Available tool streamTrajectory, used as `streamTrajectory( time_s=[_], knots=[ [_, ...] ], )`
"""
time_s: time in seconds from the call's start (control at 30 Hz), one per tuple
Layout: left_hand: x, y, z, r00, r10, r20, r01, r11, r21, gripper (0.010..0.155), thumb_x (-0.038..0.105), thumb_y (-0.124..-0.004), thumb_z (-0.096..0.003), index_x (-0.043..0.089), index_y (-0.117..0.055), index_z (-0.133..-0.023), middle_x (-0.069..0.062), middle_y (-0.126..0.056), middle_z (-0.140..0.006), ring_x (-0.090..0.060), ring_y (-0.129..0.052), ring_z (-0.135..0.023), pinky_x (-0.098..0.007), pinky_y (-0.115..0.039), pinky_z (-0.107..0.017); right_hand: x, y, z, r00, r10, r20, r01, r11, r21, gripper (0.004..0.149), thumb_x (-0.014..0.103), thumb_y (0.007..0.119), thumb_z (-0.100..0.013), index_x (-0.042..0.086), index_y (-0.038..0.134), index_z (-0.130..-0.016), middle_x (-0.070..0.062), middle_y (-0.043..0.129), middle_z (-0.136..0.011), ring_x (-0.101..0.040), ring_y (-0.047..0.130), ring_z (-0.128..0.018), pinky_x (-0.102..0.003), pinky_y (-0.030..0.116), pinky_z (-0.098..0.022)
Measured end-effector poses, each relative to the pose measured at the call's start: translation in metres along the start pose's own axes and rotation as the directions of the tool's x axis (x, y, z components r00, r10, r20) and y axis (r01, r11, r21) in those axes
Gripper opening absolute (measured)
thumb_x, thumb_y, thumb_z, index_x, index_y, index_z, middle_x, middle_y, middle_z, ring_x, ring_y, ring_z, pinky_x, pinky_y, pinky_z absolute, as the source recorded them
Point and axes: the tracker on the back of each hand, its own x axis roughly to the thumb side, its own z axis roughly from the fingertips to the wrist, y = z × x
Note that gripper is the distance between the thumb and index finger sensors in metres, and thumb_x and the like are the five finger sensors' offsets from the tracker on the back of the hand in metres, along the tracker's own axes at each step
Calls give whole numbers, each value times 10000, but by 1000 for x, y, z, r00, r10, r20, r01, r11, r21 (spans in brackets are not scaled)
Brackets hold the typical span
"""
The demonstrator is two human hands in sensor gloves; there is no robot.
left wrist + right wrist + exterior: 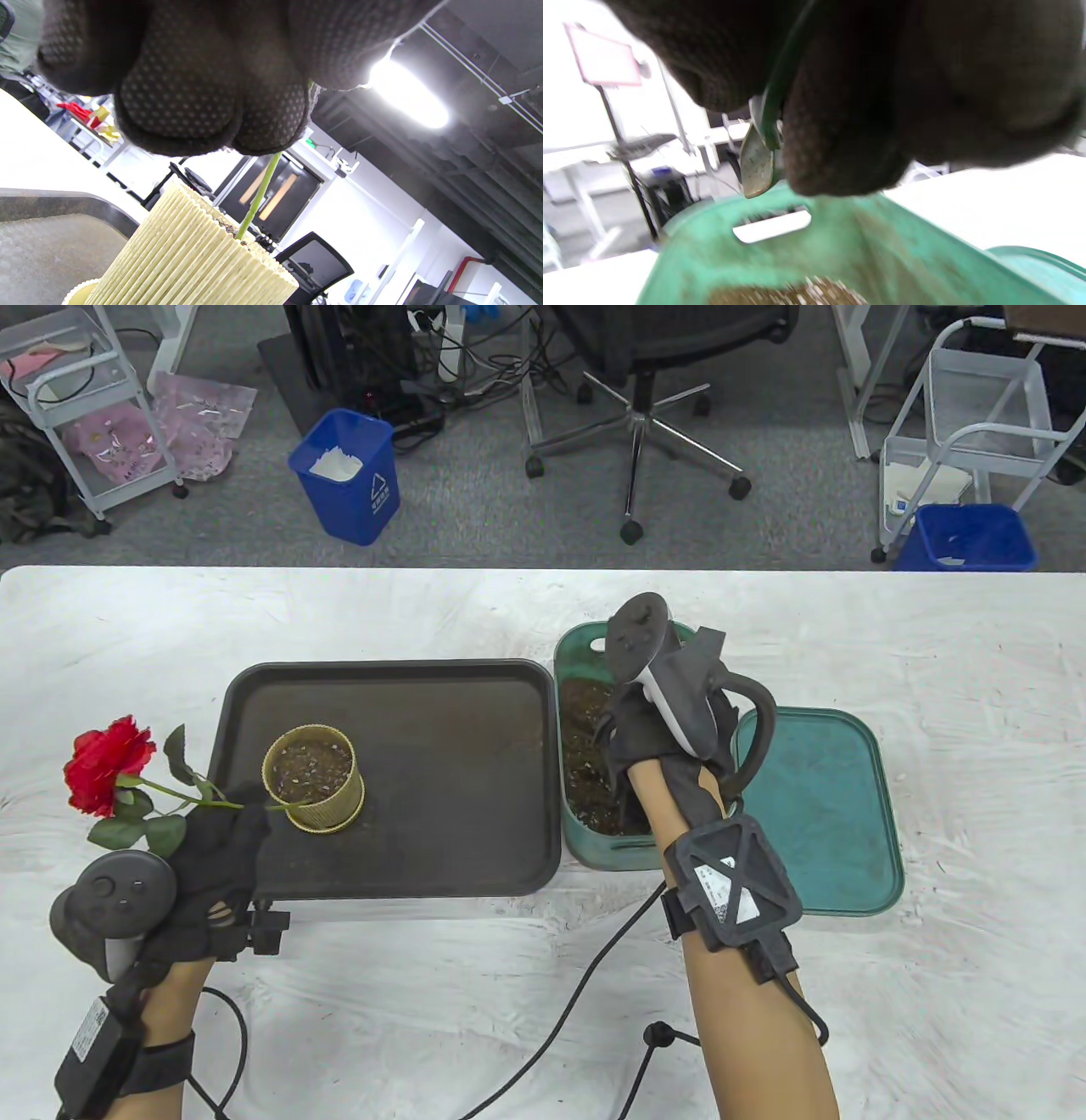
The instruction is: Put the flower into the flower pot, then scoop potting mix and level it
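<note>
A red rose with green leaves leans far out to the left of the pale yellow ribbed flower pot, which holds potting mix. My left hand pinches the green stem just left of the pot; the stem's lower end reaches the mix at the pot's rim. My right hand is over the green bin of potting mix. It grips a small green-handled scoop, whose metal blade hangs just above the bin. The scoop is hidden in the table view.
The pot stands at the left of a black tray. The bin sits against the tray's right edge, with its green lid lying flat to the right. Glove cables trail over the white table near its front edge.
</note>
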Motion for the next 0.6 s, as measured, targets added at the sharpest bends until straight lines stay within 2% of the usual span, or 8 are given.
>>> streamTrajectory(
  time_s=[0.1,0.17,0.33,0.6],
  knots=[
    [0,0,0,1000,-4,1,4,1000,0,465,403,-813,-386,159,-940,-761,-18,-1052,-552,-257,-1093,-338,-423,-917,-355,-9,27,-18,986,140,-86,-121,974,194,512,332,836,-394,31,811,-807,-212,990,-586,-241,1091,-190,-380,976,-67],
    [0,0,0,1000,-6,2,6,1000,0,465,403,-813,-387,159,-939,-763,-19,-1052,-552,-257,-1093,-338,-424,-917,-356,-13,41,-25,965,235,-116,-195,939,283,512,338,824,-405,20,809,-807,-216,990,-577,-228,1092,-168,-363,977,-48],
    [0,0,0,1000,-5,2,5,1000,0,465,403,-814,-386,159,-939,-762,-19,-1052,-552,-257,-1093,-337,-424,-917,-356,-17,59,-33,944,310,-116,-259,910,325,512,337,820,-408,14,809,-805,-220,991,-569,-216,1090,-151,-353,976,-32],
    [0,0,0,1000,-9,3,9,1000,-1,465,403,-813,-387,159,-941,-760,-19,-1052,-552,-257,-1094,-337,-424,-917,-355,-23,78,-49,965,223,-138,-171,934,313,516,329,803,-411,18,786,-823,-219,976,-602,-227,1089,-191,-368,976,-62]
  ],
)
